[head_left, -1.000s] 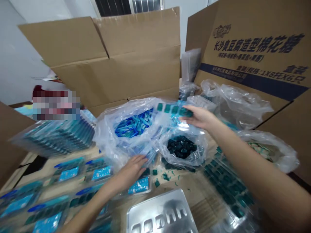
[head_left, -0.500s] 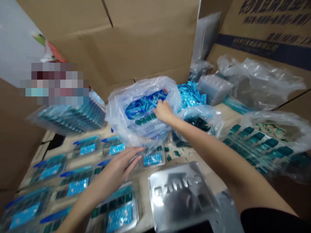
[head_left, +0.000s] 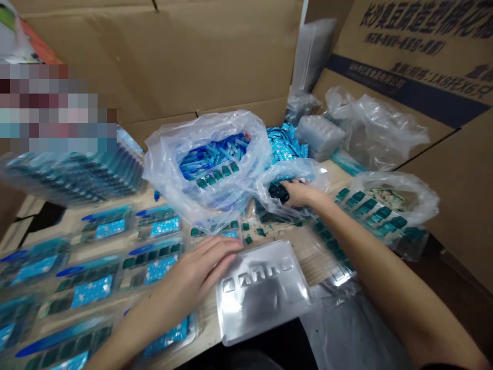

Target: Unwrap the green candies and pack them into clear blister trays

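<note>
dark green pieces (head_left: 279,192) in the clear bag (head_left: 293,172): right hand (head_left: 304,193) grip narrow, hold unclear; left hand (head_left: 196,262) wide open; a tugged bag could spill them.

my left hand (head_left: 200,262) and my right hand (head_left: 304,192) are bare, and so are my left forearm (head_left: 127,329) and my right forearm (head_left: 377,267), both long and slim, narrowing toward the wrist. my fingers (head_left: 225,250) are slender and smooth-skinned; the nails are too small and blurred to make out. at the very bottom edge of the view, a black sleeve hem (head_left: 439,368) just shows on my right arm. between my arms, dark clothing (head_left: 246,354) runs along the lower edge, plain as far as i can see, with no marking i can read.
</note>
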Demonstrator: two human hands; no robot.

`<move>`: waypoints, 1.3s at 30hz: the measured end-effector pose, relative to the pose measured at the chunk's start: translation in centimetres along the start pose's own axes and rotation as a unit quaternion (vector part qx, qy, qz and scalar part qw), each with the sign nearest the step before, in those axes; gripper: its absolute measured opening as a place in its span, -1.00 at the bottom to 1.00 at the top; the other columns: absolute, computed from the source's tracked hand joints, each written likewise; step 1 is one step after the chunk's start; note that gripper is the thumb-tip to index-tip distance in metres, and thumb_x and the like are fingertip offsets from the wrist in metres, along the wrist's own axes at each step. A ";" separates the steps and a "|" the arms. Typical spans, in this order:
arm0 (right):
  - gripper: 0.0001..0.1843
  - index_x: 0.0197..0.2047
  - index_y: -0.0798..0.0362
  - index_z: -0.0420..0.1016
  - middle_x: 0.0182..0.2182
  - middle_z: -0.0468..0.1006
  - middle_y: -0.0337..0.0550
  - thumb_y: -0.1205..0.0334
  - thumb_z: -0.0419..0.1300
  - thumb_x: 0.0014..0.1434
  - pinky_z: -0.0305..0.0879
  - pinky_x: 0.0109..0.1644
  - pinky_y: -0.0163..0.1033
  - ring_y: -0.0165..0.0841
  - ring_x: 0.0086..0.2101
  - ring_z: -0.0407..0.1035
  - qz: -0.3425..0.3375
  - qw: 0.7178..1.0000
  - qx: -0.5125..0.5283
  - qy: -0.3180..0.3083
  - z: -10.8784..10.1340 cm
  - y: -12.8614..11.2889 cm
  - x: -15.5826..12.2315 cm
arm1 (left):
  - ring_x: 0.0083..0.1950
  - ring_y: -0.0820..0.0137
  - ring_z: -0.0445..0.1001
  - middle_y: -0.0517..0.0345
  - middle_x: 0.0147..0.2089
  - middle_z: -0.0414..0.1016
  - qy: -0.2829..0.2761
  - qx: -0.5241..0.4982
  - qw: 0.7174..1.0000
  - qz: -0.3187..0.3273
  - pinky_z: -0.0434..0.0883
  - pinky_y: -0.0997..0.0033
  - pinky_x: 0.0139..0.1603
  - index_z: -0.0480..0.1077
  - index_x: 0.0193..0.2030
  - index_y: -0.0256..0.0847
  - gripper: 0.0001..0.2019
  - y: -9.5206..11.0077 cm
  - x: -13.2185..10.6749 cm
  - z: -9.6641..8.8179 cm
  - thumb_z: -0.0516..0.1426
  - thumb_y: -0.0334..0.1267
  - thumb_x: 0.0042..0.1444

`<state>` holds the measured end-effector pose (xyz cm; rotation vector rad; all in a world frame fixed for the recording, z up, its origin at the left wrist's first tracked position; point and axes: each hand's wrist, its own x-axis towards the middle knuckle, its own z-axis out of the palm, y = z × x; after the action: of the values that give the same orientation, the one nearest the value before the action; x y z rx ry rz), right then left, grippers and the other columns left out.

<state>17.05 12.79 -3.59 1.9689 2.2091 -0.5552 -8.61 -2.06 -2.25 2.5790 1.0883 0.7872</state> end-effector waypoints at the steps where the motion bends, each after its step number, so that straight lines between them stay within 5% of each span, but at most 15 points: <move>1: -0.62 0.14 0.07 0.39 0.10 0.45 -0.02 0.15 0.21 0.30 0.42 0.04 0.06 -0.18 0.00 0.44 0.012 1.000 -0.002 -0.013 0.8 -0.1 0.6 | -0.05 0.37 0.62 0.11 -0.09 0.63 -0.006 -0.005 1.000 -0.001 0.57 0.41 -0.04 0.42 -0.01 -0.17 -0.76 0.1 0.1 0.1 -0.05 -0.26 0.41; 12: -0.62 0.16 0.06 0.38 0.13 0.43 -0.01 0.16 0.20 0.31 0.42 0.04 0.07 -0.16 0.01 0.42 0.011 1.000 0.005 -0.023 2.7 -1.0 2.7 | -0.06 0.33 0.63 0.14 -0.07 0.64 -0.010 -0.024 0.998 -0.062 0.58 0.36 -0.02 0.46 0.01 -0.09 -0.77 -0.2 -0.4 1.2 0.02 -0.20 0.36; 18: -0.66 0.12 0.06 0.41 0.09 0.46 -0.03 0.16 0.20 0.31 0.44 0.01 0.01 -0.20 -0.03 0.45 -0.043 0.992 0.100 0.065 3.1 -0.1 1.2 | -0.09 0.34 0.65 0.18 -0.11 0.66 -0.016 -0.042 0.995 -0.090 0.57 0.42 -0.05 0.50 -0.06 -0.07 -0.78 0.0 -1.1 0.5 0.02 -0.21 0.33; 23: -0.65 0.12 0.07 0.42 0.11 0.44 -0.02 0.18 0.21 0.30 0.40 0.06 0.08 -0.17 0.02 0.42 -0.085 0.950 0.256 0.155 2.7 1.6 -1.0 | -0.12 0.30 0.65 0.16 -0.15 0.67 -0.016 -0.073 0.986 -0.147 0.58 0.41 -0.11 0.52 -0.12 -0.10 -0.77 -0.8 -0.9 -0.4 0.04 -0.19 0.28; 29: -0.68 0.08 0.11 0.42 0.00 0.51 -0.05 0.17 0.20 0.31 0.48 -0.09 -0.05 -0.25 -0.12 0.48 -0.035 0.827 0.534 0.172 3.7 2.1 -1.6 | -0.13 0.29 0.63 0.11 -0.15 0.66 0.026 -0.115 0.984 -0.136 0.55 0.34 -0.11 0.51 -0.10 -0.16 -0.77 -1.5 3.1 0.7 0.03 -0.23 0.30; 34: -0.75 -0.03 0.13 0.44 -0.20 0.54 -0.15 0.14 0.17 0.33 0.46 -0.32 -0.25 -0.40 -0.35 0.46 -0.005 0.674 0.733 0.094 3.3 0.6 -2.6 | -0.10 0.34 0.58 0.08 -0.13 0.60 0.044 -0.136 0.985 -0.095 0.51 0.34 -0.07 0.47 -0.07 -0.18 -0.77 -1.1 7.1 2.8 -0.01 -0.31 0.34; 39: -0.94 -0.31 0.08 0.43 -0.41 0.53 -0.28 0.30 0.18 0.21 0.15 -0.64 -0.45 -0.56 -0.62 0.27 0.030 0.523 0.850 0.042 2.4 -2.6 -5.3 | 0.07 0.29 0.48 -0.02 0.04 0.47 0.049 -0.105 0.993 -0.002 0.47 0.27 0.06 0.38 0.09 -0.20 -0.77 0.8 8.3 4.1 0.07 -0.26 0.34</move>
<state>14.93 6.78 -3.61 2.1887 1.0772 -3.5372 -1.01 3.35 -2.10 2.3841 0.9800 0.9816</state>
